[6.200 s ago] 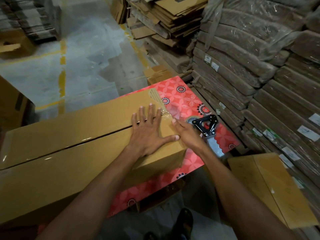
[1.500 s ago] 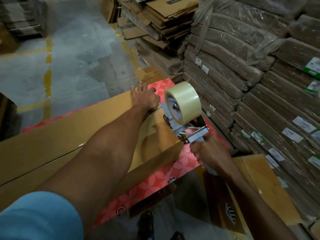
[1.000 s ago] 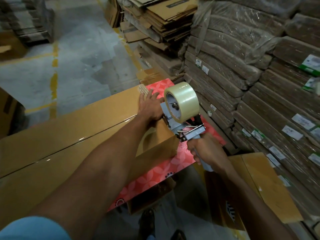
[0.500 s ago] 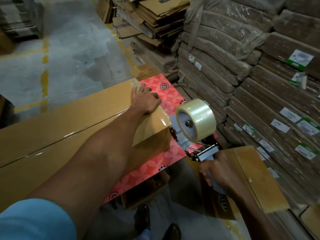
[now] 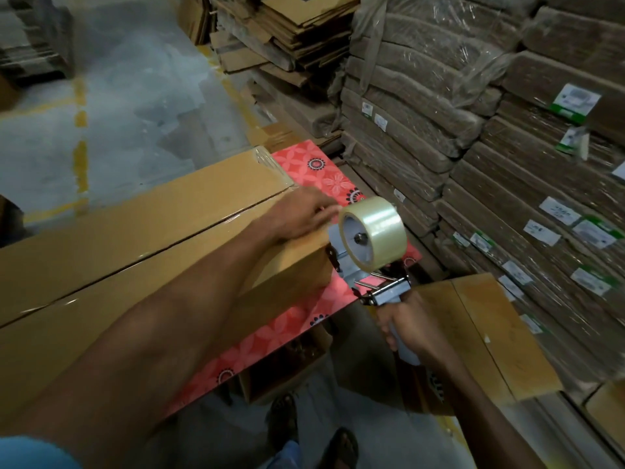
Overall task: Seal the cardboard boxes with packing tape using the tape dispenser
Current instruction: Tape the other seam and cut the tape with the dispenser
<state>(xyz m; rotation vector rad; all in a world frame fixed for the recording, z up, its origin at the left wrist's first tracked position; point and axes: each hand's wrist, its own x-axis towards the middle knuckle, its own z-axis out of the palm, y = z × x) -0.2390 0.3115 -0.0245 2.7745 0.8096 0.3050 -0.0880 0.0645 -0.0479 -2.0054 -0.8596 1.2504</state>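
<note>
A long brown cardboard box point(image 5: 135, 238) lies on a red flower-patterned table point(image 5: 314, 170), its top flaps meeting in a seam. Clear tape covers the box's right end. My left hand point(image 5: 304, 214) rests on top of that right end, fingers curled near the edge. My right hand point(image 5: 406, 330) grips the handle of the tape dispenser point(image 5: 368, 265), which carries a roll of clear tape point(image 5: 375, 235). The dispenser's front touches the box's right end face, just below my left hand.
Wrapped bundles of flat cardboard point(image 5: 507, 164) stack high along the right. Loose flattened boxes point(image 5: 291, 32) pile up behind. Another brown box point(image 5: 480, 336) sits low at my right. Concrete floor with yellow lines point(image 5: 81, 157) lies to the left. My feet point(image 5: 311, 431) stand below the table.
The dispenser has come down from the box's top over its right edge onto the end face. My left hand has slid to the right edge of the box top.
</note>
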